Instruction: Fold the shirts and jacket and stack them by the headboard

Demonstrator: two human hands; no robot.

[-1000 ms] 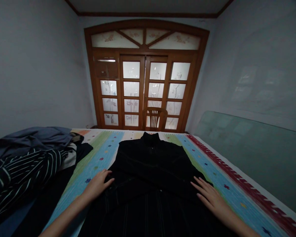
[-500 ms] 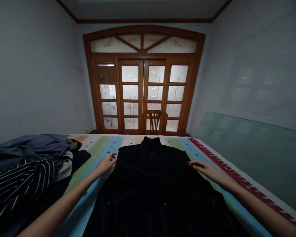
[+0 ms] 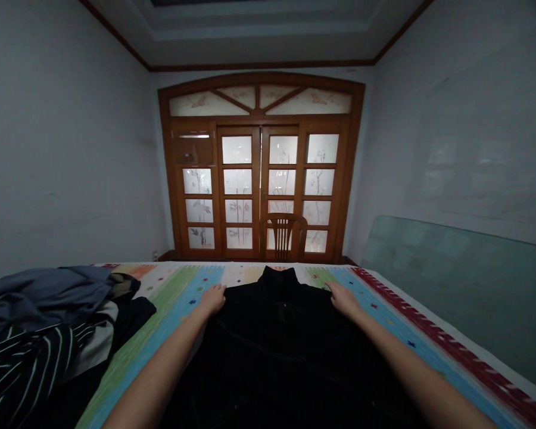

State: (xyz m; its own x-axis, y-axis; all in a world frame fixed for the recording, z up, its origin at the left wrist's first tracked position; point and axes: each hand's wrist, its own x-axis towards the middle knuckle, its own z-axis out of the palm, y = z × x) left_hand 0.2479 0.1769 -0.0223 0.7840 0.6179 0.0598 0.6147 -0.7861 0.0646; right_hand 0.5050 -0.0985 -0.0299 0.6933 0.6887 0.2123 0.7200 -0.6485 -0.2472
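Bright-striped cloth (image 3: 170,298) | wooden glazed doors (image 3: 256,193), chair (image 3: 283,218) beyond | left hand (image 3: 213,298), right hand (image 3: 343,299) — closed on black shirt (image 3: 277,351)

No texts, labels, brands, numbers or signs can be read anywhere in the head view, on near things or far ones.

Shirt (image 3: 290,351), matt cloth; cover (image 3: 170,298), printed matt cloth; clothes (image 3: 49,298), creased cloth; chair (image 3: 284,217), smooth wood; doors (image 3: 256,190), wood with a low sheen; panes (image 3: 238,180), translucent, glass-like; right wall (image 3: 473,143), smooth, faintly glossy.
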